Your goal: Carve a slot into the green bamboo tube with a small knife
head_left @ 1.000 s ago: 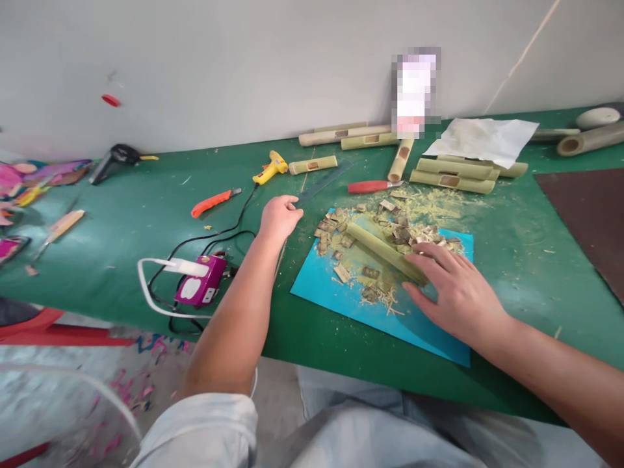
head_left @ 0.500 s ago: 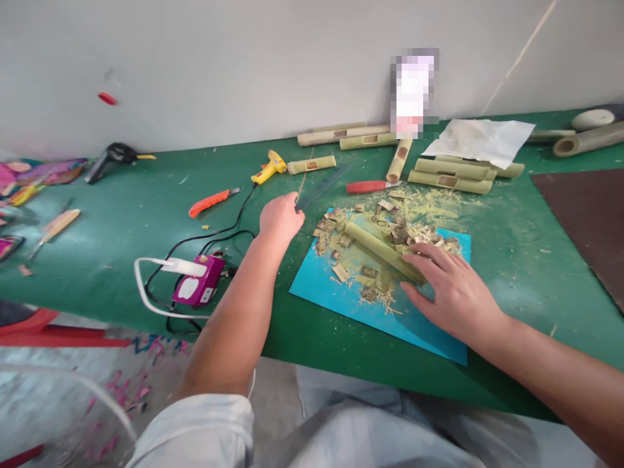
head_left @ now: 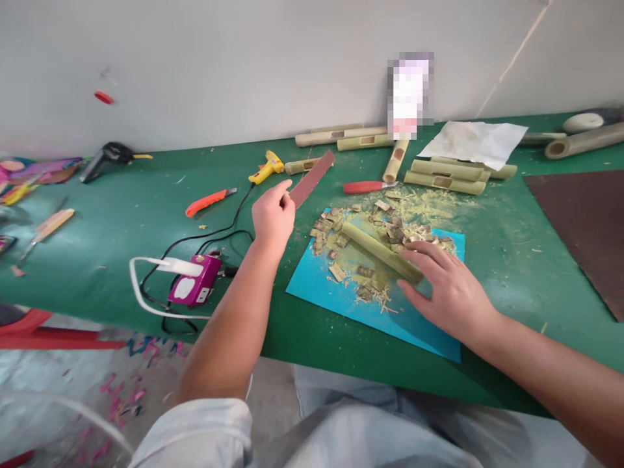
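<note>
Head view. Left hand (head_left: 273, 218): grasping a strip (head_left: 312, 181), its reddish-brown face newly turned up; a moment ago dark-faced, so apparently now taken up. Right hand (head_left: 451, 289): curved about the near end of a bamboo tube (head_left: 373, 244), grip unclear. Bamboo tube: on blue sheet (head_left: 319, 279), among chips (head_left: 336, 272).

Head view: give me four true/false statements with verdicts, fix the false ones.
1. The left-hand grip holds a brown strip. True.
2. The red-handled tool lies on the blue sheet. False: the red-handled tool lies on the green table, beyond the blue sheet.
3. The right-hand grip is at the near end of the bamboo tube. True.
4. The orange cutter lies right of the glue gun. False: it lies left.
</note>
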The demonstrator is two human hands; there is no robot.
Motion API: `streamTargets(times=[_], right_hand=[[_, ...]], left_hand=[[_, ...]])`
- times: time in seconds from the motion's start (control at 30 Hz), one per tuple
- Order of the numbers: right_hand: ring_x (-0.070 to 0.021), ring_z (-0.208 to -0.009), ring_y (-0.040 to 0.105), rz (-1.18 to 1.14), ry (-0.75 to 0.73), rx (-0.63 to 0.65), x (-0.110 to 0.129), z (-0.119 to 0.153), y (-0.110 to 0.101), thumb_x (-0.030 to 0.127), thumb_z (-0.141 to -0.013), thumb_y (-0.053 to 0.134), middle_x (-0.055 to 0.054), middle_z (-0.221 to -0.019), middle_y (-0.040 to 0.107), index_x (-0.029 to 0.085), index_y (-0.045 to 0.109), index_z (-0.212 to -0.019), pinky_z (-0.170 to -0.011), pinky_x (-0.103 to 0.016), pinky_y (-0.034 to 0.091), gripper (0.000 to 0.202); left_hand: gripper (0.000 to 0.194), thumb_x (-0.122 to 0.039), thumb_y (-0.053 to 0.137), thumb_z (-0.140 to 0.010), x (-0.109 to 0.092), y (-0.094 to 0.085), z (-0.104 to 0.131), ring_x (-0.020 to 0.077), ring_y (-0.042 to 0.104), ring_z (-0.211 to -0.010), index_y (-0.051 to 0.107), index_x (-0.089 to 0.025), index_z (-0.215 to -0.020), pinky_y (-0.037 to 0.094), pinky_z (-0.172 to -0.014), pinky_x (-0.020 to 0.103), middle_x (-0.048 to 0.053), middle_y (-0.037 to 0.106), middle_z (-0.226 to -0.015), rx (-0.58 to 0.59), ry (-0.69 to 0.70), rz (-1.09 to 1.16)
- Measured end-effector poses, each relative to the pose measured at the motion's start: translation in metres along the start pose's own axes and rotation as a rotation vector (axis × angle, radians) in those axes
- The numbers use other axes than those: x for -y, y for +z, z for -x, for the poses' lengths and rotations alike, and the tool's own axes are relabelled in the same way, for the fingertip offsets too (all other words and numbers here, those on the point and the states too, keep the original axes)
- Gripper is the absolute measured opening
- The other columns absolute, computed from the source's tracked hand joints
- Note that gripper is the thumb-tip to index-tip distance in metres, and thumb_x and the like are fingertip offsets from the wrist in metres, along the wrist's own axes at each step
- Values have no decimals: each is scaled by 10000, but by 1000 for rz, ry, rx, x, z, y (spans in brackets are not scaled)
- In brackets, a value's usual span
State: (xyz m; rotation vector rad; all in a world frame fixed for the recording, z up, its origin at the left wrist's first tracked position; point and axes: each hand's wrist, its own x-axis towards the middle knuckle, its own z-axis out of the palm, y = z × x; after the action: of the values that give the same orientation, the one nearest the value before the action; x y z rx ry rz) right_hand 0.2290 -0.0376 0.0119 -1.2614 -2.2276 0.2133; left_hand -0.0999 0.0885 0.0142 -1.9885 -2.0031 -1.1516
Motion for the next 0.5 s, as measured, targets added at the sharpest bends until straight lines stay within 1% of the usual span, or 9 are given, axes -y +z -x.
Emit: streamTargets(times=[0.07, 0.13, 0.2, 0.23, 0.27, 0.33, 0.4, 0.47, 0.5], right_hand=[[-293, -1162, 605, -103, 65, -10, -1, -1, -1, 316, -886, 585, -135, -1310, 590, 232, 547, -1274, -952, -505, 522, 399], [-259, -1120, 619, -255, 170, -24, -3, -3, -1, 334, -877, 604, -118, -1303, 591, 249, 536, -1285, -956, -491, 520, 422], [-238, -1051, 639, -450, 307, -59, -7, -6, -2, 373, -855, 637, -100, -1213, 632, 253, 529, -1290, -942, -489, 523, 464], [-238, -1045, 640, -552, 383, -74, -9, -8, -2, 399, -849, 647, -91, -1165, 654, 253, 520, -1302, -940, -492, 521, 493], [-239, -1029, 647, -663, 451, -97, -12, -11, -3, 426, -841, 655, -92, -1160, 660, 251, 516, -1303, -922, -489, 528, 513], [-238, -1048, 650, -869, 561, -177, -19, -19, -5, 470, -825, 664, -103, -1277, 621, 257, 517, -1297, -920, -470, 529, 539], [-230, -1030, 662, -1002, 645, -275, -27, -26, -10, 521, -840, 622, -101, -1320, 604, 259, 530, -1279, -924, -449, 524, 519], [-220, -911, 681, -1166, 713, -278, -35, -33, -16, 623, -880, 474, -119, -1293, 624, 239, 566, -1208, -853, -437, 547, 513], [-214, -831, 679, -1235, 725, -252, -39, -36, -19, 683, -888, 374, -130, -1282, 630, 232, 577, -1183, -807, -440, 556, 576]], left_hand=[[360, -167, 502, -875, -9, 0, 7, 144, 685, -806, 706, -152, -1171, 544, -827, 257, 45, 748, -965, -58, -13, 169], [325, -213, 528, -887, -22, 0, 16, 122, 667, -718, 708, -157, -1151, 553, -749, 242, 26, 739, -879, -93, -26, 352], [289, -255, 568, -887, -38, -1, 25, 129, 674, -738, 720, -159, -1113, 556, -737, 246, 34, 742, -887, -109, 3, 511], [271, -267, 587, -883, -46, -2, 29, 139, 684, -779, 727, -162, -1089, 559, -753, 254, 43, 747, -922, -109, 26, 567], [253, -274, 602, -878, -54, -3, 33, 151, 691, -825, 734, -167, -1065, 562, -771, 263, 51, 749, -965, -105, 51, 608], [229, -288, 616, -876, -68, -5, 41, 165, 697, -876, 743, -181, -1034, 569, -790, 279, 56, 748, -1018, -72, 80, 653], [221, -304, 630, -872, -78, -7, 48, 168, 696, -862, 747, -194, -1025, 574, -772, 286, 53, 751, -1003, -20, 89, 691], [228, -308, 650, -859, -84, -8, 54, 158, 688, -809, 750, -205, -1035, 571, -729, 277, 48, 753, -959, 47, 91, 740], [234, -306, 656, -853, -85, -8, 55, 152, 681, -782, 752, -208, -1043, 566, -705, 269, 47, 752, -939, 83, 90, 761]])
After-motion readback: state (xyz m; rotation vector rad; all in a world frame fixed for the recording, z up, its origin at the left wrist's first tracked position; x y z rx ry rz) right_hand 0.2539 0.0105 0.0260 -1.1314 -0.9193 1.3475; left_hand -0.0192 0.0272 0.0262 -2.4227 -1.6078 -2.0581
